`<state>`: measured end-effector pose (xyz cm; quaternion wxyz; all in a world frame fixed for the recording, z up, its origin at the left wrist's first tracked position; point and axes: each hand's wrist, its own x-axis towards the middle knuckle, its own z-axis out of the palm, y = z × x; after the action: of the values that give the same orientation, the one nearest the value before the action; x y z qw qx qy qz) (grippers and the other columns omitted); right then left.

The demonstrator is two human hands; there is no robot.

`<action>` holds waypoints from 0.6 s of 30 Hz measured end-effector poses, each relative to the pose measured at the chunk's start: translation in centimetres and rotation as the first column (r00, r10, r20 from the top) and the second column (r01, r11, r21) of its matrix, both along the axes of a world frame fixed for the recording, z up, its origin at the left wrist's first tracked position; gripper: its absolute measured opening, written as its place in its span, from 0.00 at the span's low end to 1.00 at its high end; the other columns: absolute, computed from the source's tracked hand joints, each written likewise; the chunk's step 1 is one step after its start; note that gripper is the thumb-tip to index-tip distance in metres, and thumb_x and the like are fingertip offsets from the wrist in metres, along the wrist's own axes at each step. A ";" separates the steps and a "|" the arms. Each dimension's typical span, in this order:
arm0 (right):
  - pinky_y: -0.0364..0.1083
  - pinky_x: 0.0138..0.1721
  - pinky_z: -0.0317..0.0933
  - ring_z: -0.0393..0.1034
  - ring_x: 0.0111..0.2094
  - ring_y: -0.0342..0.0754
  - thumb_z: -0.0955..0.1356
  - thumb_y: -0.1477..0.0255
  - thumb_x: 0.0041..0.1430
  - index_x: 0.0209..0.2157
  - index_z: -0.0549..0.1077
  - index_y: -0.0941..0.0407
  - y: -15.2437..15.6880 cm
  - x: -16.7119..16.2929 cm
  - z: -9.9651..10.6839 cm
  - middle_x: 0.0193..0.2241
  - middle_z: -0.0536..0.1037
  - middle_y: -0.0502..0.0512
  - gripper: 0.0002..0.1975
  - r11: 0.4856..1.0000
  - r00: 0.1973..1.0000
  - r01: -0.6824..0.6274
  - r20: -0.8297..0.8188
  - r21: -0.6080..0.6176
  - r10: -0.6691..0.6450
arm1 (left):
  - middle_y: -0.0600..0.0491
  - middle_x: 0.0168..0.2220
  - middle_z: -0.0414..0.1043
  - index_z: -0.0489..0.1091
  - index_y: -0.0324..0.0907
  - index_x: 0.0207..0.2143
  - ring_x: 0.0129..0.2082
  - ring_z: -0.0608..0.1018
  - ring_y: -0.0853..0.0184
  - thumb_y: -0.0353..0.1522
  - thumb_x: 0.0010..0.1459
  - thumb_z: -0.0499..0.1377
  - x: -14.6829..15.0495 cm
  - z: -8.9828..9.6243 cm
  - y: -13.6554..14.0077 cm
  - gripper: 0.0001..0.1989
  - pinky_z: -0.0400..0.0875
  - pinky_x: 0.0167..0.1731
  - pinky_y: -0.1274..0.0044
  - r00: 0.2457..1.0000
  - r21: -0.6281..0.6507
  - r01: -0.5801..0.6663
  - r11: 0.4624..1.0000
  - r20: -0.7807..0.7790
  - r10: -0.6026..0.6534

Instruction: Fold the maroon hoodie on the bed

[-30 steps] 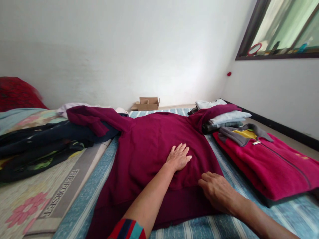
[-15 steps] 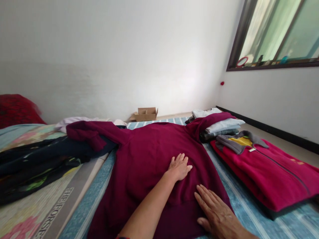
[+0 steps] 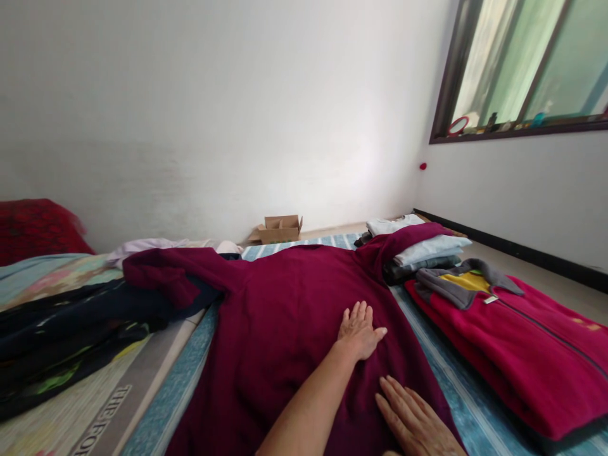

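Observation:
A maroon long-sleeved sweatshirt lies spread out in front of me, its neck end toward the wall. My left hand rests flat on the right half of its body, fingers stretched out. Nearer to me, my right hand lies flat near the garment's lower right side, fingers extended; its thumb is partly cut off by the frame edge. One sleeve stretches left over dark clothes. The other sleeve lies across a stack of folded clothes on the right.
A folded pink jacket with a grey collar lies at right on the blue striped sheet. An open cardboard box stands by the wall. At far left is a red cloth-like bundle. A window is at upper right.
My left hand has slid a little to the right across the sweatshirt. My right hand sits slightly lower in view, and the whole scene has shifted down a bit as the camera tilted.

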<state>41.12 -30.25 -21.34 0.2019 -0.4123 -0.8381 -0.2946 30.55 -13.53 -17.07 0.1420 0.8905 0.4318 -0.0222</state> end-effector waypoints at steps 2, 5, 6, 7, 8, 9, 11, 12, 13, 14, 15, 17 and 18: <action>0.45 0.37 0.66 0.73 0.43 0.51 0.59 0.50 0.59 0.48 0.70 0.60 0.0 -0.1 0.4 0.45 0.76 0.61 0.30 1.000 1.000 -0.003 0.000 0.005 0.003 | 0.46 0.66 0.34 0.42 0.34 0.64 0.66 0.38 0.61 0.50 0.60 0.34 0.0 0.0 0.0 0.38 0.37 0.62 0.62 1.000 -0.006 0.002 1.000 0.006 -0.002; 0.45 0.38 0.65 0.72 0.44 0.51 0.60 0.51 0.59 0.49 0.70 0.60 -0.1 0.0 0.2 0.45 0.76 0.61 0.29 1.000 1.000 -0.009 -0.011 -0.006 0.009 | 0.46 0.66 0.35 0.43 0.33 0.64 0.66 0.39 0.61 0.50 0.60 0.34 -0.1 0.0 0.0 0.38 0.37 0.62 0.61 1.000 -0.011 -0.006 1.000 0.020 0.006; 0.45 0.38 0.65 0.72 0.44 0.51 0.60 0.51 0.59 0.50 0.69 0.60 0.0 0.0 0.1 0.45 0.76 0.61 0.29 1.000 1.000 -0.009 -0.015 -0.007 0.009 | 0.46 0.66 0.35 0.43 0.33 0.64 0.66 0.40 0.61 0.50 0.60 0.34 -0.1 0.0 0.0 0.38 0.37 0.62 0.62 1.000 -0.013 -0.008 1.000 0.028 0.008; 0.45 0.39 0.64 0.72 0.44 0.51 0.60 0.51 0.59 0.50 0.69 0.60 0.0 0.0 -0.1 0.45 0.76 0.61 0.29 1.000 1.000 -0.007 -0.018 -0.004 0.007 | 0.46 0.66 0.36 0.44 0.34 0.64 0.65 0.40 0.61 0.50 0.60 0.34 -0.2 0.0 0.0 0.37 0.37 0.62 0.62 0.999 -0.015 -0.009 1.000 0.039 0.010; 0.45 0.39 0.64 0.71 0.44 0.51 0.60 0.51 0.59 0.50 0.69 0.59 0.0 0.1 -0.2 0.45 0.76 0.61 0.29 1.000 1.000 -0.007 -0.018 0.006 0.007 | 0.46 0.66 0.37 0.44 0.34 0.64 0.65 0.41 0.61 0.49 0.61 0.33 -0.2 0.0 0.0 0.37 0.38 0.62 0.62 0.999 -0.017 -0.011 1.000 0.048 0.012; 0.45 0.39 0.64 0.71 0.44 0.51 0.60 0.50 0.59 0.50 0.69 0.59 0.1 0.1 -0.3 0.45 0.76 0.60 0.29 1.000 1.000 -0.007 -0.013 0.023 0.008 | 0.46 0.66 0.38 0.45 0.34 0.64 0.65 0.41 0.61 0.49 0.61 0.33 -0.3 0.0 0.1 0.37 0.39 0.62 0.63 0.998 -0.015 -0.015 1.000 0.056 0.016; 0.44 0.40 0.64 0.72 0.44 0.49 0.59 0.50 0.59 0.50 0.70 0.58 0.1 0.2 -0.3 0.45 0.76 0.59 0.29 0.998 1.000 -0.003 0.009 0.061 0.003 | 0.46 0.66 0.38 0.46 0.34 0.64 0.65 0.42 0.61 0.48 0.61 0.33 -0.5 0.0 0.2 0.36 0.39 0.62 0.64 0.997 0.002 -0.035 0.999 0.063 0.035; 0.43 0.40 0.63 0.72 0.44 0.48 0.59 0.51 0.60 0.50 0.70 0.57 0.2 0.2 -0.2 0.45 0.76 0.58 0.28 0.997 1.000 0.000 0.024 0.076 -0.001 | 0.46 0.66 0.38 0.46 0.34 0.64 0.65 0.42 0.61 0.48 0.61 0.33 -0.6 0.1 0.3 0.36 0.39 0.62 0.64 0.997 0.016 -0.050 0.999 0.063 0.049; 0.43 0.40 0.63 0.72 0.43 0.48 0.58 0.51 0.60 0.49 0.70 0.57 0.2 0.3 -0.1 0.44 0.77 0.57 0.28 0.996 0.999 0.000 0.038 0.092 -0.004 | 0.46 0.66 0.38 0.46 0.33 0.64 0.65 0.42 0.61 0.48 0.61 0.34 -0.7 0.1 0.5 0.36 0.39 0.62 0.64 0.996 0.035 -0.070 0.997 0.060 0.068; 0.42 0.40 0.63 0.72 0.43 0.47 0.58 0.52 0.61 0.49 0.71 0.57 0.2 0.3 0.0 0.44 0.77 0.56 0.27 0.995 0.999 0.002 0.051 0.104 -0.007 | 0.45 0.66 0.37 0.46 0.33 0.64 0.65 0.41 0.61 0.49 0.61 0.34 -0.8 0.2 0.8 0.37 0.39 0.62 0.64 0.994 0.055 -0.098 0.994 0.053 0.095; 0.42 0.40 0.63 0.72 0.43 0.47 0.57 0.53 0.62 0.48 0.71 0.56 0.3 0.4 0.1 0.44 0.77 0.56 0.26 0.994 0.998 0.003 0.061 0.111 -0.010 | 0.45 0.66 0.37 0.46 0.33 0.64 0.65 0.41 0.60 0.49 0.61 0.35 -0.9 0.3 1.1 0.37 0.39 0.62 0.64 0.990 0.076 -0.136 0.988 0.040 0.134; 0.42 0.40 0.63 0.72 0.43 0.46 0.56 0.56 0.64 0.48 0.71 0.55 0.4 0.5 -0.2 0.44 0.77 0.54 0.23 0.993 0.997 -0.003 0.073 0.116 -0.006 | 0.43 0.66 0.36 0.45 0.31 0.63 0.65 0.40 0.58 0.49 0.61 0.36 -1.3 0.4 1.7 0.38 0.38 0.62 0.64 0.972 0.116 -0.234 0.965 0.004 0.235; 0.42 0.40 0.63 0.71 0.43 0.46 0.56 0.58 0.65 0.49 0.70 0.55 0.4 0.6 -0.4 0.45 0.76 0.54 0.22 0.993 0.997 -0.005 0.072 0.115 -0.003 | 0.41 0.66 0.36 0.45 0.30 0.63 0.65 0.40 0.57 0.49 0.61 0.36 -1.4 0.4 1.9 0.38 0.38 0.62 0.64 0.958 0.136 -0.283 0.950 -0.015 0.287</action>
<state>41.68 -29.82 -21.77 0.1949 -0.3888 -0.8267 -0.3569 29.11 -11.61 -16.64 0.0769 0.8258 0.5586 0.0118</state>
